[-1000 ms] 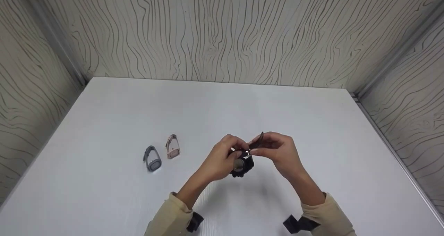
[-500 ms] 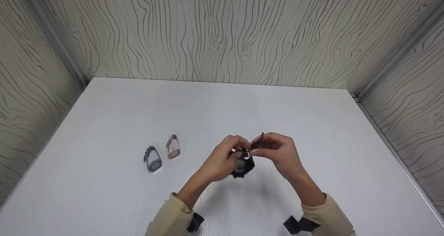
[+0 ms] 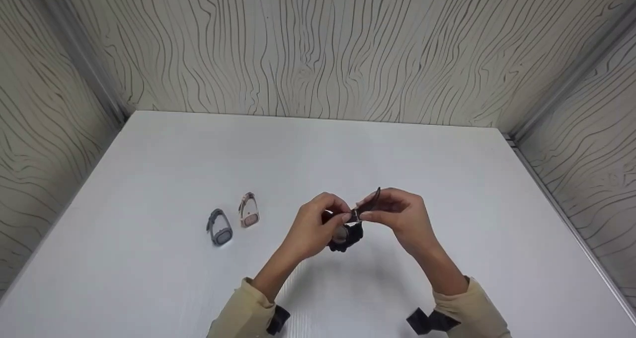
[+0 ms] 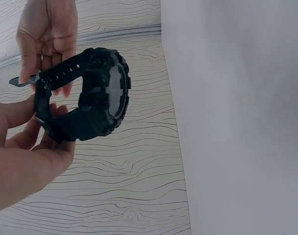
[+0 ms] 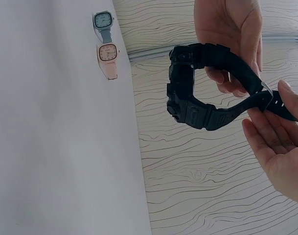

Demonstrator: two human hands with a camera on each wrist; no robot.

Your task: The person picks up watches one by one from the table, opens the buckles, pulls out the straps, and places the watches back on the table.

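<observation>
**Both hands closing in on the black watch's buckle**

The white table [image 3: 447, 179] is lying under everything, inside walls papered in a wavy wood-grain pattern [image 3: 318, 44]. Above its near middle, the person's two hands are holding a chunky black digital watch [image 3: 346, 236] clear of the surface, its case hanging just below the fingertips.

The left hand [image 3: 315, 226] is curling round the buckle half of the strap, thumb and fingers gripping it; in the left wrist view the black watch [image 4: 97, 98] is sitting just beyond those fingers, dial turned sideways. The right hand [image 3: 400, 213] is pinching the holed strap tail [image 3: 370, 204] between thumb and forefinger, and the right wrist view is showing that tail [image 5: 281, 105] crossing the fingertips where the metal buckle [image 5: 266, 89] meets it.

Compared with half a second and a second ago, the left fingers are now wrapping tighter over the strap, hiding the bright buckle that was showing between the hands, and the two hands are sitting a touch closer together. By my reading, the strap is being worked at the buckle, though I cannot tell whether it is fastening or coming undone.

Well to the left of the left fingers, a grey square watch [image 3: 219, 227] and a smaller pink square watch [image 3: 248, 210] are resting on the table, just beside each other.
</observation>
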